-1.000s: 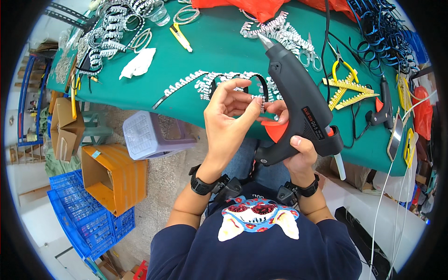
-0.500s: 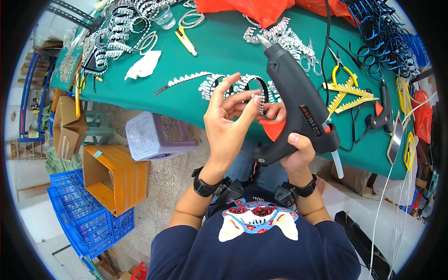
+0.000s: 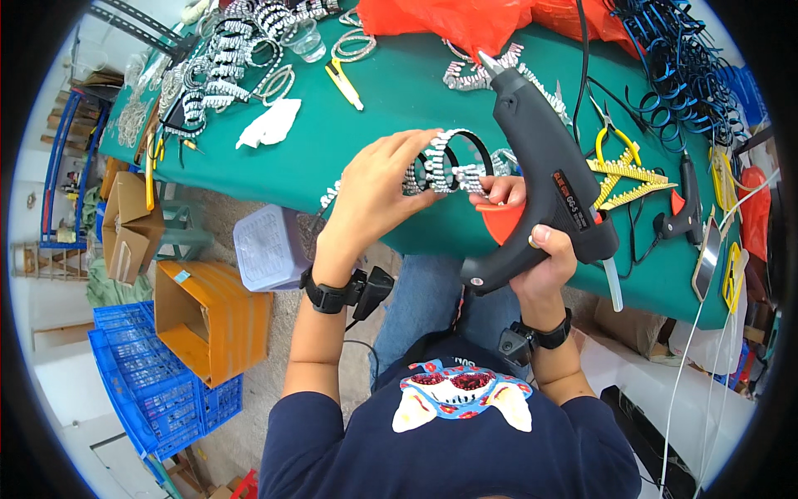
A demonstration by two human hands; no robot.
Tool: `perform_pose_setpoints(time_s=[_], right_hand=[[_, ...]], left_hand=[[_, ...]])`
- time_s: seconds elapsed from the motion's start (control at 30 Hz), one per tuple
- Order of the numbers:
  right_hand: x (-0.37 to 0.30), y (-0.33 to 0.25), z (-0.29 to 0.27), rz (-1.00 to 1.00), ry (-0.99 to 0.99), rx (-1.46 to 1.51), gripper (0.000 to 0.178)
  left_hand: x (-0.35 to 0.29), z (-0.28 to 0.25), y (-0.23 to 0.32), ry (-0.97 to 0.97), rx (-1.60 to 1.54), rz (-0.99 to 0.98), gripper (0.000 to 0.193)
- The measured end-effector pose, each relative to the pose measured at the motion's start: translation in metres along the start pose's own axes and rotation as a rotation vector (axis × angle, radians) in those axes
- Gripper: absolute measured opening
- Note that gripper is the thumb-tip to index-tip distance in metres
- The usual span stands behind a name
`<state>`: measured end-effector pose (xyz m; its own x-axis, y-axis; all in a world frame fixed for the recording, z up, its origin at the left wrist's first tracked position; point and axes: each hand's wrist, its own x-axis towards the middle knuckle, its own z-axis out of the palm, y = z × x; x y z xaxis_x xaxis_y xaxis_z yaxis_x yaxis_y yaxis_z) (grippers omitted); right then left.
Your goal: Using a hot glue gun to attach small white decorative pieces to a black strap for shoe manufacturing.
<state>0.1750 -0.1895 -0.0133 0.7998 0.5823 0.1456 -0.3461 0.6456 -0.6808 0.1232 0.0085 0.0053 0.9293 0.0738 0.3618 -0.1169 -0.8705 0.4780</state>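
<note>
My right hand point(image 3: 547, 264) is closed round a black glue gun point(image 3: 540, 141) with an orange trigger, its nozzle tilted up and away from me. Fingers of that hand also show past the trigger, at the end of a black band with white beaded trim point(image 3: 438, 162). The band curls in loops above the table's near edge. My left hand point(image 3: 378, 183), back turned up, closes on the loops from the left; its fingertips are partly hidden behind them. A tail of the trim shows beyond my left wrist.
Trimmed bands point(image 3: 229, 62) heap at the far left, near a yellow cutter point(image 3: 343, 83) and white tissue point(image 3: 270, 123). Right of the gun lie yellow-handled pliers point(image 3: 615, 137), gold trim point(image 3: 636, 187) and a second glue gun point(image 3: 686, 200). A purple stool point(image 3: 270, 249) stands below the table's edge.
My left hand has turned from fingers spread upward to back up, and has shifted left round the loops. The glue gun has moved slightly right. The loops stand more upright.
</note>
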Motion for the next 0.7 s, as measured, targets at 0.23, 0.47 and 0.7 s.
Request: perform_pose_setpoints(time_s=[0.23, 0.47, 0.7], right_hand=[[-0.012, -0.022, 0.014, -0.146, 0.037, -0.305, 0.048], [-0.024, -0.017, -0.001, -0.112, -0.091, -0.297, 0.039], [-0.031, -0.009, 0.01, -0.047, -0.081, -0.284, 0.041]], left_hand=[[0.0, -0.016, 0.002, 0.353, -0.729, -0.367, 0.052], [-0.025, -0.02, 0.015, 0.499, -1.185, -0.462, 0.056], [-0.054, -0.011, 0.042, 0.486, -1.125, -0.503, 0.06]])
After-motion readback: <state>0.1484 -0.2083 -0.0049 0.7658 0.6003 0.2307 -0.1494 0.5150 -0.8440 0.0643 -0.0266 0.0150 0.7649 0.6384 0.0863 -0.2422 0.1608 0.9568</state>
